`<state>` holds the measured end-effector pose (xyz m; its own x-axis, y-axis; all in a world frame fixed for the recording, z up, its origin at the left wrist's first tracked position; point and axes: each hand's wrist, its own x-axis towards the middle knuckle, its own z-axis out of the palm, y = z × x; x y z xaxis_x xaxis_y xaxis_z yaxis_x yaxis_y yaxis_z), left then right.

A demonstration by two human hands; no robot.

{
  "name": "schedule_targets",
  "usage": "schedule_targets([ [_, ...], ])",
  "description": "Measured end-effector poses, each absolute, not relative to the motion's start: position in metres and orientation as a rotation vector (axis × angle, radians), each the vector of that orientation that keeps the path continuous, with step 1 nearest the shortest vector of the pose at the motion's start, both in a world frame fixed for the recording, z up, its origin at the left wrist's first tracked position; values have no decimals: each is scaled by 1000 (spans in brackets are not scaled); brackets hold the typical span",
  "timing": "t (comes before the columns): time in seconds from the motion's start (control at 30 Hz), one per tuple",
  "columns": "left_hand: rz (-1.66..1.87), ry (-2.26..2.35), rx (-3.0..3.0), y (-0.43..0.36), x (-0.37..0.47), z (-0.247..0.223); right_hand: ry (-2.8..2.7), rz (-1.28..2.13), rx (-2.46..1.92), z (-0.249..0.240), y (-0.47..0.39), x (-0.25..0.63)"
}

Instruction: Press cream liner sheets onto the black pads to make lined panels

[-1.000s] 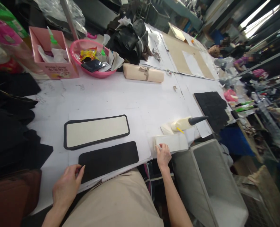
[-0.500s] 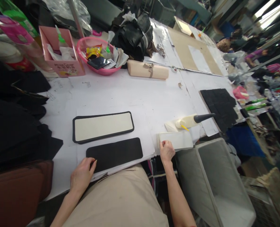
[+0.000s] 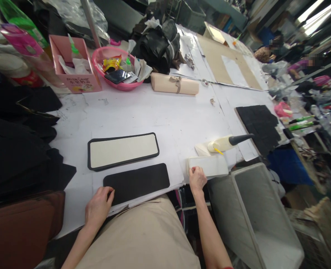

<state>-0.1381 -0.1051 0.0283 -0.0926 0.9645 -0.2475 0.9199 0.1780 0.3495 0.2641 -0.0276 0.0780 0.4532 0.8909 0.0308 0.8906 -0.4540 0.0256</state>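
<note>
My left hand [image 3: 99,203] rests at the left end of a flat black panel [image 3: 137,183], thumb and fingers closed together at its edge; whether anything is pinched is too small to tell. At a stack of white rounded strips [image 3: 210,166], my right hand [image 3: 197,178] has its fingers closed on the left end. Behind the black panel lies a white panel with a black border [image 3: 123,150]. Just beyond the white stack, a cream bottle with a dark nozzle [image 3: 222,144] lies on its side, a small yellow stick against it.
Black pieces [image 3: 22,149] and brown pieces [image 3: 22,228] are piled at the left. A pink basket [image 3: 120,86], a pink box [image 3: 83,83] and a beige roll [image 3: 175,84] stand farther back. A grey bin [image 3: 238,209] is at the right, below the table edge.
Both hands stay almost where they were. The view has shifted slightly, and the panels on the left appear marginally farther right.
</note>
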Motion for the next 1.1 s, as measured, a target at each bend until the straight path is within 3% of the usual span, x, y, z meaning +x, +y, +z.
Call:
schedule_targets([
  [0.27, 136, 2043, 1779, -104, -141, 19, 1557, 157, 2538, 77, -20, 257],
  [0.47, 124, 2047, 1768, -102, -140, 18, 1528, 103, 2681, 96, -22, 264],
  [0.87, 141, 1953, 1659, -96, -143, 35, 1549, 540, 2911, 241, -44, 301],
  [0.97, 273, 1936, 1654, -94, -137, 50, 1798, 315, 2957, 280, -57, 284],
  [1.1, 504, 1723, 1577, -81, -119, 67, 2059, -269, 2913, 317, -74, 258],
])
